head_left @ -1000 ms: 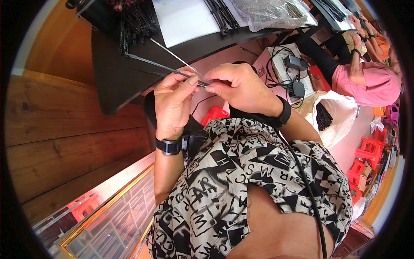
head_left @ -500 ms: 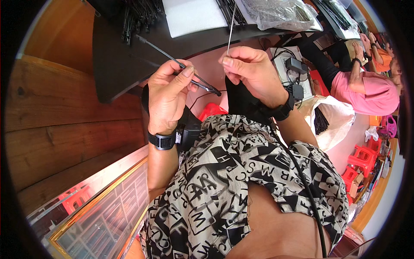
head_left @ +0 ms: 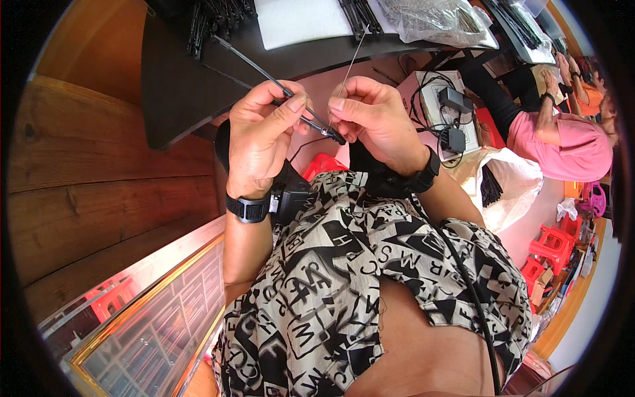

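Black rod (head_left: pixel 251 65) near dark table (head_left: pixel 169 99)

Dark table (head_left: pixel 172 99): black rods (head_left: pixel 210 23) left of white sheet (head_left: pixel 301 23).

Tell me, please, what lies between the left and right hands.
In the head view, the lower ends of the black rods held by the left hand lie there, near the right hand.
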Demonstrator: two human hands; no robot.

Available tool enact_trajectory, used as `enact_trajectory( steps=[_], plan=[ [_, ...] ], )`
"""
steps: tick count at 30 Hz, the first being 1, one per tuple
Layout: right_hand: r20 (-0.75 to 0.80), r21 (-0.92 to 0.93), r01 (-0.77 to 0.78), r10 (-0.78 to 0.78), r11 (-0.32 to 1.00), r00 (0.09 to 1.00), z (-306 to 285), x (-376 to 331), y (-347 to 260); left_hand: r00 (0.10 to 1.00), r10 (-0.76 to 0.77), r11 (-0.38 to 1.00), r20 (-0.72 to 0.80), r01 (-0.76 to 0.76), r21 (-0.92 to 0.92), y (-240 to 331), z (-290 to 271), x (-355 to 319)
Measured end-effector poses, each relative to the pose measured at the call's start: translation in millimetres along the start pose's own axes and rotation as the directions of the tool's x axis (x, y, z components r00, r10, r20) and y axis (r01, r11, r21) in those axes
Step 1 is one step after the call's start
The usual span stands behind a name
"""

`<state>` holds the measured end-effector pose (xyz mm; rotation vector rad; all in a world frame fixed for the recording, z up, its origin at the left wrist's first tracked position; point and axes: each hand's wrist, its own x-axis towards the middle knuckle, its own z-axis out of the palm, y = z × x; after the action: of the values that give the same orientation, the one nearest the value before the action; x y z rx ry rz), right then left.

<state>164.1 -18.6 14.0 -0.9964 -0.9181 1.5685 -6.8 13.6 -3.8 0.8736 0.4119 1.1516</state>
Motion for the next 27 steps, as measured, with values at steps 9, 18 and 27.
enact_trajectory(
  steps=[9,18,27],
  plan=[
    [0.000,-0.001,-0.033,0.033,0.999,0.999,0,0,2,0.999,0.028,0.998,0.036,-0.026,-0.055,2,0,-2],
    [-0.016,0.127,-0.124,0.127,0.984,0.992,-3,2,3,0.991,0.113,0.992,0.071,-0.116,0.053,1,2,-4],
    [-0.098,-0.298,0.193,-0.232,0.935,0.968,10,1,7,0.995,0.029,0.853,-0.095,0.025,0.521,-4,19,0]
  ],
)
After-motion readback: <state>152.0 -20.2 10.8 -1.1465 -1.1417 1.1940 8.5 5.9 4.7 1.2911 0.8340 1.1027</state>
